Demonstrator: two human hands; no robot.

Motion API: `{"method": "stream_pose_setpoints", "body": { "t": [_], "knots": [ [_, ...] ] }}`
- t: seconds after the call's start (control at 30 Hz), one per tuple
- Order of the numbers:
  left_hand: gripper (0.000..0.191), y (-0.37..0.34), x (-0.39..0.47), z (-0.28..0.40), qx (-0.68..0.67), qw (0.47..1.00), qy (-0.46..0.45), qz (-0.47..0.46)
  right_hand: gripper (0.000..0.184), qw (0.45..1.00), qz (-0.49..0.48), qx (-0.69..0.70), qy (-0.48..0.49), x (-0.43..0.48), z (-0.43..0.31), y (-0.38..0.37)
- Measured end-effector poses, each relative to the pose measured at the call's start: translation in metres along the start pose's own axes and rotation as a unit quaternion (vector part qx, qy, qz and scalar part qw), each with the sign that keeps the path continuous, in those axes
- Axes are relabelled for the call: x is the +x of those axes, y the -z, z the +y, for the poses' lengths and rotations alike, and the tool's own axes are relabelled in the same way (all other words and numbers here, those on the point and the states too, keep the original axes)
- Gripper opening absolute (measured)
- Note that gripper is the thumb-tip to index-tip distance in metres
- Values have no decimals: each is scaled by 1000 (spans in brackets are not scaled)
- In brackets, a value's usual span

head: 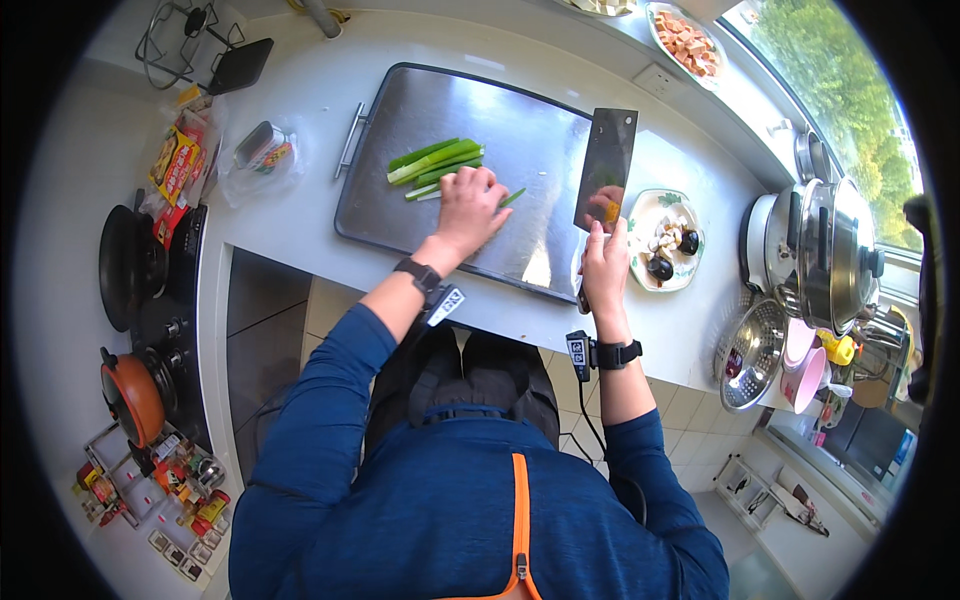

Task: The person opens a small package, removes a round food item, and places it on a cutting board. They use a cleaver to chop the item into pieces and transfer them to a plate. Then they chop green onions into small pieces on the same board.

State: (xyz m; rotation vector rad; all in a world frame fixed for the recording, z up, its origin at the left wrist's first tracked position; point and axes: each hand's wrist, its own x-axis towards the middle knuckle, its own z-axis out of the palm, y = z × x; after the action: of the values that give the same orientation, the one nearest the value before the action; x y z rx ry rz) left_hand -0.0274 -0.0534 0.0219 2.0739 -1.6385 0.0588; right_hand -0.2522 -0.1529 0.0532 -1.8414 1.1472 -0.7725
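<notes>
Several cut lengths of green onion (439,159) lie side by side on a metal cutting board (405,217). My left hand (471,210) rests at their near right end, fingers bent down over the board; whether it grips any piece cannot be made out. A thin green strip (513,197) pokes out beside its fingers. In my right hand (604,262) is the handle of a Chinese cleaver (606,150), its broad blade raised over the board's right edge. Right of that hand, a patterned plate (646,214) holds peeled garlic cloves (667,238) and two dark, glossy round pieces (660,268).
At the right stand a glass-lidded steamer pot (836,255) and a steel colander (757,352). A plate of pink cubes (686,45) sits on the window ledge. Left of the board are a plastic-wrapped container (262,150), food packets (176,165) and a stove (191,330) with pans.
</notes>
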Motion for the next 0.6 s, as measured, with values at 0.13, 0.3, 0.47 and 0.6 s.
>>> {"method": "stream_pose_setpoints", "body": {
  "t": [0.13,0.3,0.47,0.6],
  "knots": [
    [10,-14,9,8,25,999,13,30,19,998,-30,-46,-43,-2,-10,-2],
    [10,4,3,-10,44,999,3,10,30,988,-93,-61,-109,-7,-24,-11],
    [10,42,-5,-53,85,993,24,77,33,985,-109,-86,-101,-9,-28,-32],
    [12,52,-7,-81,76,994,41,71,34,983,-119,-139,-1,-4,-40,-55]
  ]
}}
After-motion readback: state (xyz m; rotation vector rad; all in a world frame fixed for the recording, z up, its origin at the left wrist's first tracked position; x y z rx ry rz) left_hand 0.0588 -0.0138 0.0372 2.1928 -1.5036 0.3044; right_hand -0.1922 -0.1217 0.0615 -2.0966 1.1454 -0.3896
